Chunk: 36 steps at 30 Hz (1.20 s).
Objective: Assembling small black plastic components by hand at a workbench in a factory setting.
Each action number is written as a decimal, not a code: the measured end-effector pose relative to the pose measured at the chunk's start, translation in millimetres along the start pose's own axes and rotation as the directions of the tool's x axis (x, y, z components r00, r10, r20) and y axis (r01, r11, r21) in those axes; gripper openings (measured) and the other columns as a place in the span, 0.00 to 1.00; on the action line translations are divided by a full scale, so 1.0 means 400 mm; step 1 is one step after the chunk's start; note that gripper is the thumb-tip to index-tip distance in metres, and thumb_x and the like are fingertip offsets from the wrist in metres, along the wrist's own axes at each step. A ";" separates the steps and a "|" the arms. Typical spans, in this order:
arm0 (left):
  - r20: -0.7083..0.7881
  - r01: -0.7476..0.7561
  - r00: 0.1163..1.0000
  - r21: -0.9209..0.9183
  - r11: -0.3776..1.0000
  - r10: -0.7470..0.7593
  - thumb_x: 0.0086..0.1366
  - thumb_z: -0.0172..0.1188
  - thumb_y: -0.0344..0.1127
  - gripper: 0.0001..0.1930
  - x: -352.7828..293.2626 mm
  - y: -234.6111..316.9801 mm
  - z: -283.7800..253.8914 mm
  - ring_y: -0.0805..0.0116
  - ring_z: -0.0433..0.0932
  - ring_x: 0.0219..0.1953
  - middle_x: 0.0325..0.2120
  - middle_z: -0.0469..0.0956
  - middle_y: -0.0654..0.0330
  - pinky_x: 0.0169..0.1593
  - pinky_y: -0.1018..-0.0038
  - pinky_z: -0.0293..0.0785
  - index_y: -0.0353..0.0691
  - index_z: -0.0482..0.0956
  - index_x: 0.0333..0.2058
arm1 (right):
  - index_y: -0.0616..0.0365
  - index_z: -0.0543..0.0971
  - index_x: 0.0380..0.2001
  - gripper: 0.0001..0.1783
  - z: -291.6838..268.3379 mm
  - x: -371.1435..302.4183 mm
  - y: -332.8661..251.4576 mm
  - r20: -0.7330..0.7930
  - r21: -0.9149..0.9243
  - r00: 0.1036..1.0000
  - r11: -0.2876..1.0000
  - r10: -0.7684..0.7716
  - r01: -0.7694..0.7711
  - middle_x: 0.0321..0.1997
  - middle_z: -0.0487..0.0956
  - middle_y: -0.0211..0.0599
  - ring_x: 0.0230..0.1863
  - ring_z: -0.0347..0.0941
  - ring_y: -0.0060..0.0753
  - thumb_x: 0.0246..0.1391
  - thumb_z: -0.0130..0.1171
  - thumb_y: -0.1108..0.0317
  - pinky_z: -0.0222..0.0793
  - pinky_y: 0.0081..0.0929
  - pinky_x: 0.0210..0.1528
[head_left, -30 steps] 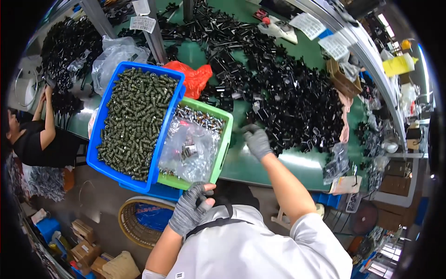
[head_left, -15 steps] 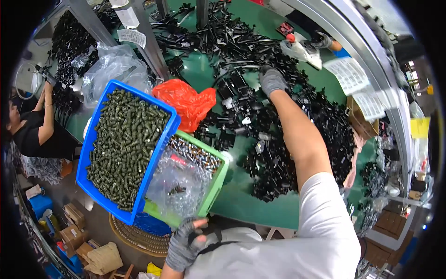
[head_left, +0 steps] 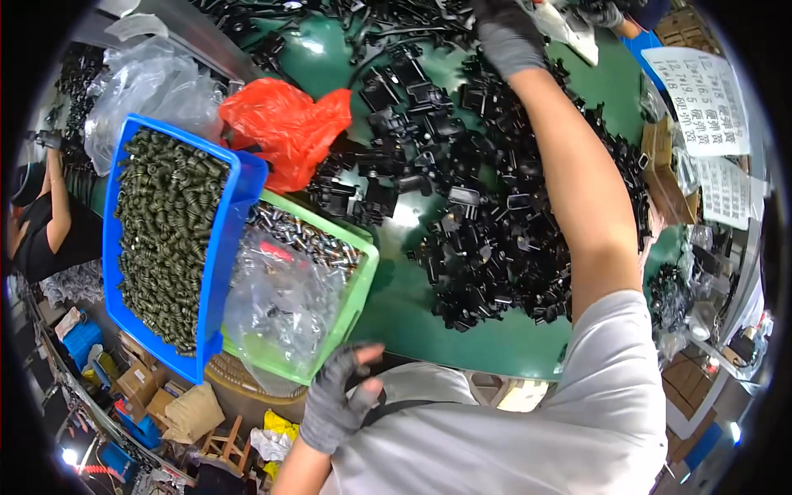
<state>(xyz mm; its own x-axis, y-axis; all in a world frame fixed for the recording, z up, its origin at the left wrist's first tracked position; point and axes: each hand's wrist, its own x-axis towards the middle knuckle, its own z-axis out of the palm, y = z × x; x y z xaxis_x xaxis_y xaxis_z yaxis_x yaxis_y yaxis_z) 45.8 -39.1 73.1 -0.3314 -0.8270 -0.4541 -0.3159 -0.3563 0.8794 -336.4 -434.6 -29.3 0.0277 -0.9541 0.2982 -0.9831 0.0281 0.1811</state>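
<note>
At far left a co-worker's arm [head_left: 58,216] shows beside your blue bin [head_left: 216,264], heaped with dark green springs [head_left: 165,231]; next to it the green tray [head_left: 356,285] of silver parts lies under a clear bag [head_left: 276,301]. Your gloved left hand [head_left: 337,398] hovers at lower centre, fingers loosely spread, gripping nothing. An orange bag [head_left: 285,132] crowds the tray. Your right hand [head_left: 510,35] reaches top centre into black plastic parts [head_left: 495,223] strewn over the green worktop [head_left: 412,280]; its fingers' state cannot be told. The pile looks largely unsorted.
</note>
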 end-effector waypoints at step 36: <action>0.502 0.318 0.862 -0.647 0.693 0.073 0.58 0.70 0.47 0.44 0.013 0.010 0.156 0.63 0.78 0.53 0.54 0.77 0.51 0.55 0.68 0.75 0.38 0.61 0.68 | 0.58 0.81 0.46 0.18 -0.569 -0.947 -0.025 0.469 0.644 0.882 -0.698 0.037 -0.313 0.39 0.79 0.41 0.17 0.57 0.15 0.57 0.68 0.58 0.53 0.15 0.19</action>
<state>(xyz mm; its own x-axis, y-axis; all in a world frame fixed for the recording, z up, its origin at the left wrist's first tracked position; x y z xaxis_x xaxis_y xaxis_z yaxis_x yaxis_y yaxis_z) -12.6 -17.7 65.3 -0.7548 -0.5204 -0.3993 0.2506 -0.7913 0.5577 -295.8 -5.6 69.3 -0.0968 -0.9807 -0.1699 0.5612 0.0872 -0.8231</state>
